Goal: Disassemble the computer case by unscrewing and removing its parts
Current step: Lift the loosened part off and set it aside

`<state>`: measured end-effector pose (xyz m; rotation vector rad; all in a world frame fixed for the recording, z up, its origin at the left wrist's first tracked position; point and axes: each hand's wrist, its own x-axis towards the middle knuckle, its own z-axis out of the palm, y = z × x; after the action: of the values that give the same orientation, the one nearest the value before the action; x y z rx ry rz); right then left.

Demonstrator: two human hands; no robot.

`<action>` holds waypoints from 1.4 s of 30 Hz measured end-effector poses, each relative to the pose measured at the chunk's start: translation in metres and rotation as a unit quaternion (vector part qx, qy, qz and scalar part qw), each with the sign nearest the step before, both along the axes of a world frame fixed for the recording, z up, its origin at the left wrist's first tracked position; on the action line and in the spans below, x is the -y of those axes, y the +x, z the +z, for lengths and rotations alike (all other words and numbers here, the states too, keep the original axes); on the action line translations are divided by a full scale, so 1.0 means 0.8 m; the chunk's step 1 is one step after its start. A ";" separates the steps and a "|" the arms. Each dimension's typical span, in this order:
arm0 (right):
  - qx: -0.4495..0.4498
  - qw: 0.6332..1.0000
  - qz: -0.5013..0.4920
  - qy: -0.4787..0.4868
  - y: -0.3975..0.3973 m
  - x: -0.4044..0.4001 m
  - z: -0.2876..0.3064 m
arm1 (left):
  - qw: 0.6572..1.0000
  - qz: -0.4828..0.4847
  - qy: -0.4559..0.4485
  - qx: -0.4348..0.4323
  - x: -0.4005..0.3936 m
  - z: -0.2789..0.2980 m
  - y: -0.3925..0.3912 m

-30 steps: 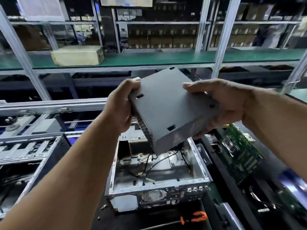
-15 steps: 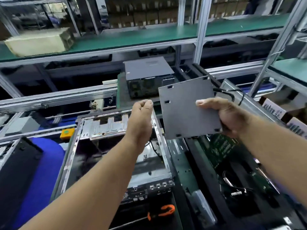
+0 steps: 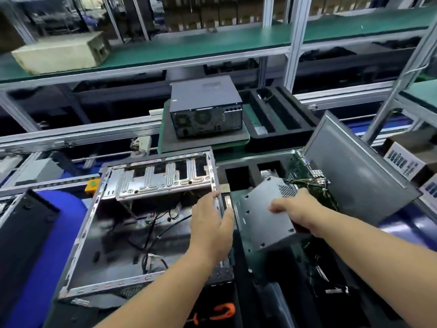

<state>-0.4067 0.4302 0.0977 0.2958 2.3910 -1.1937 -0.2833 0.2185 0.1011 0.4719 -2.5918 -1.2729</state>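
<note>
The open computer case [image 3: 89, 233] lies in front of me, a bare metal frame with loose black cables inside. My right hand [image 3: 298, 211] grips a grey metal box with a perforated end, the power supply [image 3: 262, 218], and holds it tilted low over the black foam tray [image 3: 241, 176] to the right of the case. My left hand [image 3: 210, 223] hovers over the case's right wall with fingers straight and holds nothing.
A green circuit board [image 3: 305, 171] and a grey side panel [image 3: 354, 171] lean in the tray at right. A closed dark computer [image 3: 203, 102] stands on the conveyor behind. An orange-handled tool [image 3: 217, 312] lies at the near edge. A black panel [image 3: 21, 233] sits left.
My right hand has carried the power supply down and to the right, from chest height to just above the foam tray. My left hand has let go earlier and opened out over the case.
</note>
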 end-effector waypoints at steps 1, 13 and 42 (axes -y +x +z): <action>0.004 1.000 0.001 0.011 -0.003 0.004 -0.005 | 1.000 0.006 -0.004 0.001 0.000 0.000 0.001; 0.015 0.989 0.044 0.143 -0.006 0.059 -0.028 | 0.998 0.008 -0.059 -0.027 -0.002 0.000 0.006; -0.015 0.949 0.042 0.311 0.065 0.070 -0.039 | 0.999 0.029 -0.005 -0.036 0.004 0.003 0.011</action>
<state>-0.3551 0.3743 0.0663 0.3637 2.7193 -0.3747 -0.2746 0.2155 0.1032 0.4856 -2.5061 -1.2334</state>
